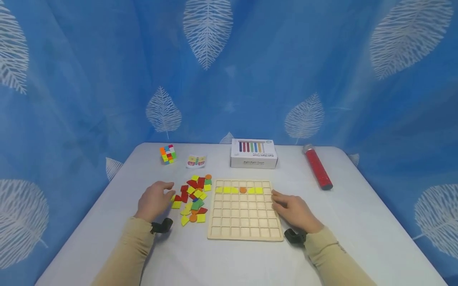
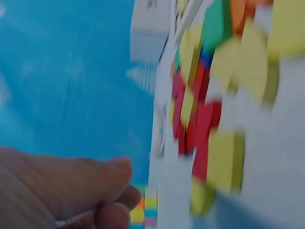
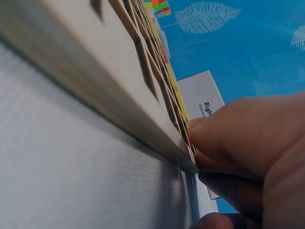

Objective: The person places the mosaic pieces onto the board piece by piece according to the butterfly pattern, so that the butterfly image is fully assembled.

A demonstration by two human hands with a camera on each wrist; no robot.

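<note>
My left hand (image 1: 154, 201) hovers beside the left edge of a pile of coloured pieces (image 1: 184, 197), its fingers loosely bent with nothing visible between them. In the left wrist view the thumb and fingers (image 2: 112, 179) lie left of a yellow block (image 2: 224, 160). The fingers of my right hand (image 1: 296, 212) touch the right edge of a wooden grid board (image 1: 245, 240); the right wrist view shows the thumb (image 3: 214, 133) at its rim (image 3: 114, 90). Along the board's second row from the back, an orange disc (image 1: 243, 190) lies between three yellow squares (image 1: 227, 190) and two others.
At the back stand a puzzle cube (image 1: 168, 154), a small picture card (image 1: 196, 161) and a white box (image 1: 253, 154). A red tube (image 1: 318, 168) lies at the back right. Behind the white table (image 1: 186, 258) hangs a blue cloth with white leaf prints.
</note>
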